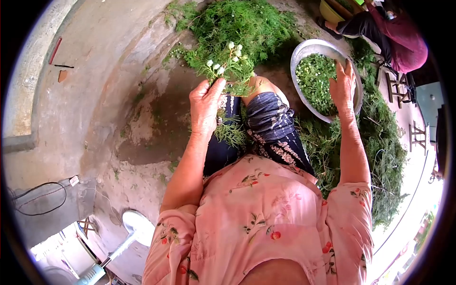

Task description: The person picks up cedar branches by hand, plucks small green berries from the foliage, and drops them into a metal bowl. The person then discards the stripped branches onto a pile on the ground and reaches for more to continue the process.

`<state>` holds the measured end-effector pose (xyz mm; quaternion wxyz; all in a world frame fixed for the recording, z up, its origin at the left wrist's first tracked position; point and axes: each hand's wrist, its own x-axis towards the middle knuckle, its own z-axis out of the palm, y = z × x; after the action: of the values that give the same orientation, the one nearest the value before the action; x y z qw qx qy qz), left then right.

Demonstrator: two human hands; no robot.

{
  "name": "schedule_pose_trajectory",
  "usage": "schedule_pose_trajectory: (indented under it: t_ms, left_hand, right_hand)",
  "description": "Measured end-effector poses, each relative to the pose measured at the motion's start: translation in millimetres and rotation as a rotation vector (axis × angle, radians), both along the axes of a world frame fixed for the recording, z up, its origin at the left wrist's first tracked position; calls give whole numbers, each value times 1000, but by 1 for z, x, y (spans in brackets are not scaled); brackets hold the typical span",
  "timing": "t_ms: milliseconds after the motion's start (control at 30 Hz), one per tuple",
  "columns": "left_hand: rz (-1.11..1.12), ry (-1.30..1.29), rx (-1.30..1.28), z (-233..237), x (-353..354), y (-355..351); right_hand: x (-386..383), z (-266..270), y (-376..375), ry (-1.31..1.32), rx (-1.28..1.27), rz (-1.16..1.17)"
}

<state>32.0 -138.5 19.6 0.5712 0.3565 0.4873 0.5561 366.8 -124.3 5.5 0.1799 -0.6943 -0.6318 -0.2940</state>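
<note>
My left hand (206, 104) pinches a leafy conifer sprig (229, 69) between thumb and fingers, above my knees. Pale green seed cones show at the sprig's top. My right hand (344, 87) is over the right side of a round metal basin (295, 53), fingers stretched out and nothing visible in them. Small green cones and bits of leaf (314, 83) fill much of the basin. More cut foliage (230, 135) lies on my lap, below the left hand.
A big heap of conifer branches (247, 26) lies on the floor ahead; more branches (380, 156) spread along my right. Another person (403, 40) sits at upper right near a yellow tub (331, 12). Wooden stools (418, 136) stand at right, a fan (137, 225) at lower left.
</note>
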Motion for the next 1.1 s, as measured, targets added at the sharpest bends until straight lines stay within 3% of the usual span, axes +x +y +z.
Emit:
schedule_pose_trajectory:
  t_ms: [33,100,133,233,267,300,467,533,600,667,700,800,933,967,1000,1067,1100]
  left_hand:
    - [-12,45,31,1,2,0]
    - [-26,94,57,2,2,0]
    - [-68,91,73,3,1,1]
    - [-148,176,87,13,-2,3]
    - [-177,262,87,15,-2,4]
    - [-183,291,113,16,-3,6]
    - [-184,352,121,38,-8,4]
    - [-206,426,177,37,-14,7]
    - [-164,409,173,30,-16,11]
    - [-118,924,198,27,-20,14]
    - [-55,1054,223,30,-14,13]
    - [0,1405,220,20,-7,15]
    - [40,1323,290,-7,-2,19]
    - [29,1157,339,-14,-1,20]
    - [16,990,385,-20,0,21]
    - [34,996,407,-28,3,20]
    - [67,1047,390,-30,5,20]
  right_hand:
    - [1,-2,1,1,0,-1]
    - [-25,16,-2,554,-3,226]
    - [-56,32,-7,685,24,303]
    - [-114,48,-14,631,-73,803]
    - [-131,49,-12,562,-117,880]
    - [-146,48,-13,659,-191,958]
    - [-180,37,-12,539,-323,905]
    - [-187,34,-12,737,-520,893]
    - [-194,39,-15,806,-544,859]
    - [-203,39,-19,1017,-630,839]
    - [-212,24,-20,1128,-531,893]
    - [-217,11,-22,931,-616,767]
    - [-214,9,-25,894,-720,672]
    - [-210,5,-27,690,-635,807]
    - [-207,-1,-28,690,-637,803]
    - [-204,-9,-29,862,-752,835]
    - [-203,15,-32,1205,-994,695]
